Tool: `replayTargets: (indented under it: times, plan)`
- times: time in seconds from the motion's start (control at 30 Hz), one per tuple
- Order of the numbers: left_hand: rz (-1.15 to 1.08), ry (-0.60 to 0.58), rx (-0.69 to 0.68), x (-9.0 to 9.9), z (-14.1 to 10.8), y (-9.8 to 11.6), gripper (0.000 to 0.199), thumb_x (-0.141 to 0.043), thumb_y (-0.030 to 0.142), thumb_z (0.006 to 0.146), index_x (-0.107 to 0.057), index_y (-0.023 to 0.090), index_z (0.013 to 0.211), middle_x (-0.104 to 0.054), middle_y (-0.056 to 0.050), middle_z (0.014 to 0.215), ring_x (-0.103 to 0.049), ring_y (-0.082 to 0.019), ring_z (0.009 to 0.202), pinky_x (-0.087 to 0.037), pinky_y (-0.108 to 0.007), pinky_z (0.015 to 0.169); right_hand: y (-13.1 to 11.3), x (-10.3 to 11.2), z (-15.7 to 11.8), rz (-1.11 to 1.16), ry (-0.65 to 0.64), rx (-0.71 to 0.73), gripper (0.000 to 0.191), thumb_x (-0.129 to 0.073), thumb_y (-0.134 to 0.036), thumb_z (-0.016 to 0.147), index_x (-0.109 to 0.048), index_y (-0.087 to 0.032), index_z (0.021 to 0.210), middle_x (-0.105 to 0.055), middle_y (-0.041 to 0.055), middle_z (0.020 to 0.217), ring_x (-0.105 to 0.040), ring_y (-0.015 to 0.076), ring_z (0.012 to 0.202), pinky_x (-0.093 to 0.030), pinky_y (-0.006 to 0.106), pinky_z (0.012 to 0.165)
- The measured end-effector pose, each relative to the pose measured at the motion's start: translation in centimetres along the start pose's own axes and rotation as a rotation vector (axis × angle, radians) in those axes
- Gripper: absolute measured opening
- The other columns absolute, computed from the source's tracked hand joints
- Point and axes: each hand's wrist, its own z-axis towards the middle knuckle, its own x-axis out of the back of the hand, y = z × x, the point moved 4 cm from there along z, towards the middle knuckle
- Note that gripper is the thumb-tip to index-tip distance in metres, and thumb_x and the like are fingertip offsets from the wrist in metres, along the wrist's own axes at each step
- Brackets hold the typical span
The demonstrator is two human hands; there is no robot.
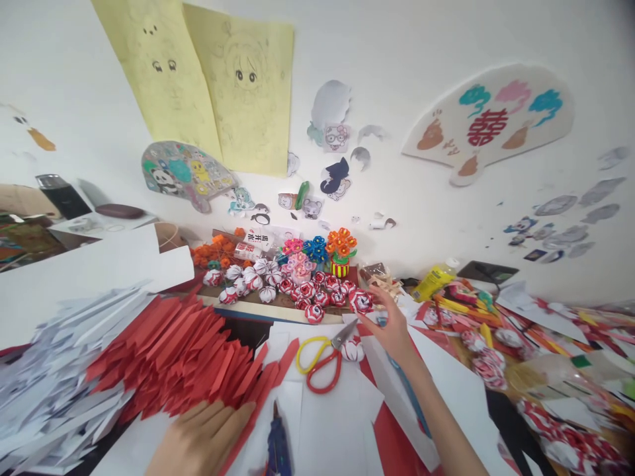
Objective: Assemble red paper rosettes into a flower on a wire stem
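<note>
Between the thumb and fingers of my right hand [394, 327] is a red-and-white paper flower [361, 301], held at the front right of a cluster of similar flowers. My left hand [198, 441] rests at the near edge of a pile of folded red paper strips [163, 350], its fingers bent and close together; what lies under them is hidden. Scissors [320, 367] with one yellow and one red handle lie on white paper sheets [337, 416]. Beside them sits a mostly white paper flower [352, 349]. A dark blue glue gun [278, 443] points away, near my left hand.
Folded white strips [54, 383] heap up at the left. Behind stand small pots of bright flowers [341, 251] against the wall. On the right are a yellow bottle [435, 281], a clear plastic bottle [560, 370] and more red-and-white flowers [570, 430].
</note>
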Motion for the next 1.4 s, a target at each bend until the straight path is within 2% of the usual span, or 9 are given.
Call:
replayTargets:
  times: [0.3, 0.4, 0.5, 0.6, 0.73, 0.93, 1.03, 1.17, 1.4]
  plan:
    - [-0.041, -0.118, -0.02, -0.8, -0.5, 0.7, 0.034, -0.034, 0.018, 0.098, -0.066, 0.021, 0.11, -0.068, -0.003, 0.072, -0.062, -0.016, 0.059, -0.046, -0.028, 0.057, 6.1, -2.4, -0.6, -0.101, -0.162, -0.134, 0.056, -0.06, -0.04, 0.085, -0.047, -0.023, 0.137, -0.058, 0.0107, 0.134, -0.06, 0.0268, 0.116, -0.046, 0.046, 0.1]
    - [-0.01, -0.184, 0.025, -0.4, 2.4, 1.8, 0.029, -0.038, 0.025, 0.1, -0.061, 0.02, 0.117, -0.07, -0.002, 0.074, -0.065, -0.016, 0.062, -0.047, -0.026, 0.057, 6.8, -2.7, -0.8, -0.09, -0.158, -0.132, 0.053, -0.061, -0.04, 0.085, -0.051, -0.021, 0.133, -0.059, 0.0121, 0.132, -0.06, 0.0282, 0.115, -0.046, 0.047, 0.099]
    - [0.044, -0.401, 0.014, -1.3, 7.3, 3.0, 0.035, -0.045, 0.021, 0.097, -0.052, 0.017, 0.13, -0.071, -0.006, 0.084, -0.069, -0.022, 0.077, -0.05, -0.029, 0.063, 6.0, -2.2, -0.4, -0.072, -0.115, -0.123, 0.053, -0.06, -0.04, 0.086, -0.051, -0.02, 0.134, -0.057, 0.0129, 0.135, -0.056, 0.0275, 0.121, -0.044, 0.045, 0.102]
    - [0.106, -0.556, 0.022, -4.1, 12.9, 2.6, 0.024, -0.047, 0.015, 0.094, -0.06, 0.012, 0.114, -0.069, -0.011, 0.088, -0.067, -0.026, 0.082, -0.052, -0.038, 0.071, 4.3, -1.0, 0.1, 0.033, -0.035, -0.138, 0.055, -0.063, -0.041, 0.085, -0.05, -0.021, 0.135, -0.054, 0.0122, 0.138, -0.054, 0.0266, 0.122, -0.045, 0.044, 0.102]
    - [0.113, -0.569, 0.066, -10.1, 18.3, 0.5, 0.031, -0.06, 0.029, 0.092, -0.059, 0.007, 0.114, -0.065, -0.018, 0.108, -0.064, -0.028, 0.099, -0.053, -0.042, 0.085, 1.7, 0.3, -0.7, 0.383, 0.07, -0.282, 0.06, -0.074, -0.039, 0.077, -0.055, -0.026, 0.132, -0.049, 0.0104, 0.142, -0.058, 0.0259, 0.114, -0.051, 0.043, 0.095]
    - [0.081, -0.632, 0.098, -16.2, 19.5, -0.2, 0.034, -0.058, 0.037, 0.094, -0.059, 0.014, 0.118, -0.062, -0.009, 0.117, -0.062, -0.021, 0.103, -0.054, -0.043, 0.089, -1.4, 1.4, -4.3, 0.664, 0.064, -0.418, 0.058, -0.081, -0.031, 0.072, -0.06, -0.028, 0.126, -0.054, 0.008, 0.137, -0.056, 0.026, 0.12, -0.049, 0.04, 0.099]
    - [0.03, -0.587, 0.096, -15.4, 19.1, 0.4, 0.038, -0.059, 0.039, 0.093, -0.057, 0.013, 0.12, -0.064, -0.01, 0.113, -0.063, -0.022, 0.101, -0.053, -0.043, 0.089, -2.1, 2.0, -5.8, 0.715, 0.088, -0.479, 0.06, -0.083, -0.03, 0.07, -0.06, -0.027, 0.125, -0.059, 0.0079, 0.132, -0.058, 0.0263, 0.117, -0.048, 0.041, 0.1]
    - [-0.082, -0.462, 0.034, -11.3, 18.0, 2.0, 0.063, -0.068, 0.038, 0.085, -0.041, 0.013, 0.136, -0.063, -0.012, 0.122, -0.058, -0.025, 0.114, -0.048, -0.039, 0.096, -3.0, 1.9, -7.0, 0.719, 0.108, -0.52, 0.057, -0.083, -0.031, 0.07, -0.062, -0.025, 0.123, -0.062, 0.0075, 0.125, -0.06, 0.0253, 0.111, -0.05, 0.039, 0.097]
    - [-0.346, -0.237, -0.111, -4.0, 14.8, 5.9, 0.043, -0.067, 0.025, 0.084, -0.048, 0.023, 0.122, -0.061, -0.003, 0.124, -0.056, -0.02, 0.11, -0.043, -0.033, 0.095, -5.8, -0.7, -8.7, 0.931, 0.226, -0.608, 0.072, -0.087, -0.024, 0.062, -0.059, -0.028, 0.128, -0.064, 0.0044, 0.121, -0.063, 0.0215, 0.102, -0.051, 0.038, 0.092]
